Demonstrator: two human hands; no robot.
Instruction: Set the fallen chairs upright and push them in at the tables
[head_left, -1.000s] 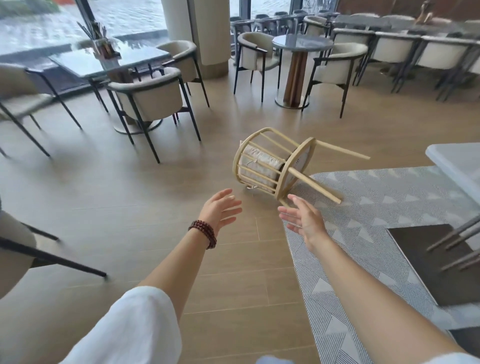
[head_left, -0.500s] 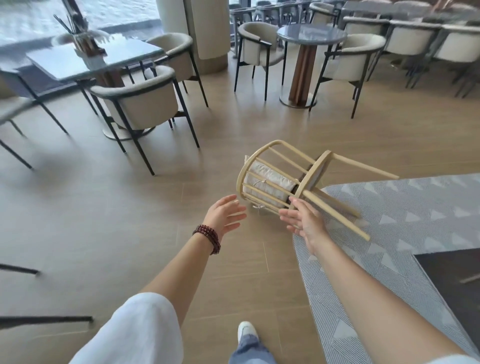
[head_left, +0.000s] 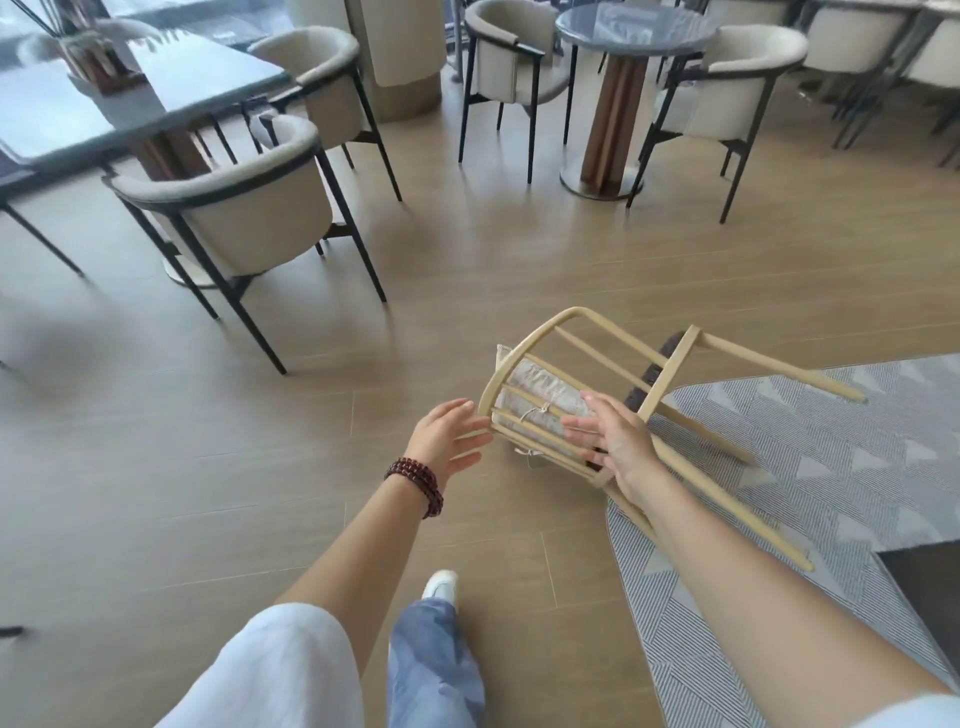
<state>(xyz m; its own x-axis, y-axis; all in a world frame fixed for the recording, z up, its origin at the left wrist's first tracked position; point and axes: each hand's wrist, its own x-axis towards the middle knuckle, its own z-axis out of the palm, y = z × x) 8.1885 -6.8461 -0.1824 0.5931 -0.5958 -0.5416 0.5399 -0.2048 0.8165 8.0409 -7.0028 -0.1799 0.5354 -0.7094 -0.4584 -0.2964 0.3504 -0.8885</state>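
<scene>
Both hands now closer than second ago: left hand (head_left: 451, 435) open beside curved backrest, right hand (head_left: 613, 441) open over spindles. Fallen wooden chair (head_left: 582, 384) on side, floor-rug (head_left: 831, 457) edge. Grasp imminent, lift pending.

Wooden chair (head_left: 613, 379) on its side, half on rug (head_left: 831, 467); both hands open beside backrest.

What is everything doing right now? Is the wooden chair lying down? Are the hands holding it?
Wooden chair: tipped on its side, legs pointing right over the rug.
Cushion: tied on inside the chair.
Left hand: open, at the chair's curved back, not gripping.
Right hand: open, over the spindles, not closed on them.
Padded chairs: upright at their tables.
Round table: upright.
</scene>
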